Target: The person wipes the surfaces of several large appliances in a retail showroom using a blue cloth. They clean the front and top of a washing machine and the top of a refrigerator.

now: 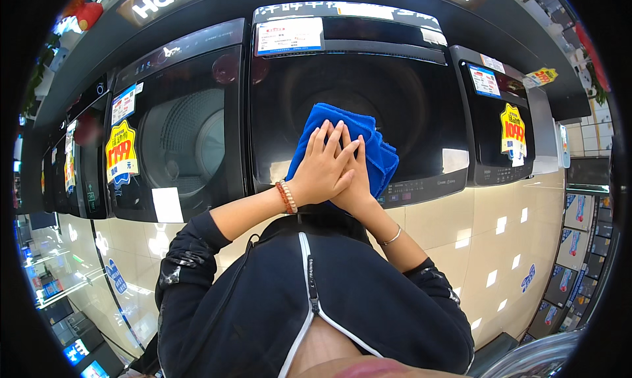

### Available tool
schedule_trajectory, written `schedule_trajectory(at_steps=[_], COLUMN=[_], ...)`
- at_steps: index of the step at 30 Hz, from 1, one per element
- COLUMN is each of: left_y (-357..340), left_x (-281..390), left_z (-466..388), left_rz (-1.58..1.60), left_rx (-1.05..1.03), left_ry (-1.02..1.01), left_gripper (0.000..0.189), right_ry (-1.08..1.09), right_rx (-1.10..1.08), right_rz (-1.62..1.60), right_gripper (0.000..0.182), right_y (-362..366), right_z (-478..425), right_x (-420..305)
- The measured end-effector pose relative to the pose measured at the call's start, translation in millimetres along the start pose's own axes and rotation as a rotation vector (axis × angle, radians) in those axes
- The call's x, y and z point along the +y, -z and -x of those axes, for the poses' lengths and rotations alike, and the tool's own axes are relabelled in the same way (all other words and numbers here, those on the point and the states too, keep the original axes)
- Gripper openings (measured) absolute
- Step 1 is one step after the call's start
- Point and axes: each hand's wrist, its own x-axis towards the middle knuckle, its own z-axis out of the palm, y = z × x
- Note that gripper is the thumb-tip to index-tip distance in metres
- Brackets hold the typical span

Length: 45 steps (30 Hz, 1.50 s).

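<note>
A folded blue microfiber cloth [381,158] lies on the dark glossy lid of a top-loading washing machine [429,106] in front of me. My left hand [316,173] rests flat with its fingers apart, partly on the cloth and partly over my right hand [359,183]. Beneath it, my right hand presses on the cloth with straight fingers; its thumb is hidden. Beaded bracelets [286,196] circle my left wrist, and a thin metal bangle [392,236] is on my right.
A second washing machine [234,131] with a clear lid window stands close on the left, a smaller one [479,131] on the right. Price tags [122,153] are stuck on them. A display ledge [232,0] bearing the Haier name runs behind. Tiled floor [439,220] shows below.
</note>
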Motion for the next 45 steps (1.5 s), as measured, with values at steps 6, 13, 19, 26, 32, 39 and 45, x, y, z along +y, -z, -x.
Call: schedule_trajectory(at_steps=[6,13,19,26,32,39,45], left_y=[-1.6,-8.0,-11.6,-15.3,43.2,70.7,69.7], left_x=[-40.8,-105.2,-97.2,-19.6,1.2,-25.5,-38.1], left_z=[-50.9,-129.1,-118.9,-47.6,39.1,134.1,135.8], left_rz=[0.015,-0.072,-0.077,0.323,0.540,0.272,0.242], left_rx=[0.092,0.148,0.144,0.049,0.083,0.268,0.354], left_ry=[-0.034,-0.134,-0.197,-0.165,0.050,0.384,0.351], left_gripper=[0.049,0.046,0.043,0.051,0.043,0.041,0.042], right_ry=[-0.010,-0.036,-0.104,-0.078,-0.512,-0.525,-0.278], right_rx=[0.060,0.112,0.074,0.047,0.122,0.083,0.066], right_rz=[-0.043,0.061,0.216,0.112,0.270,0.250,0.000], right_gripper=[0.074,0.073,0.075,0.067,0.082,0.091,0.083], right_y=[-10.8,-30.4,-29.1,0.9,18.9,13.3,0.6], right_z=[-48.7,-125.3,-110.4,-13.6,35.7,36.3,-11.9], right_x=[31.2,79.0,68.9,54.8,171.7,121.7,-45.6])
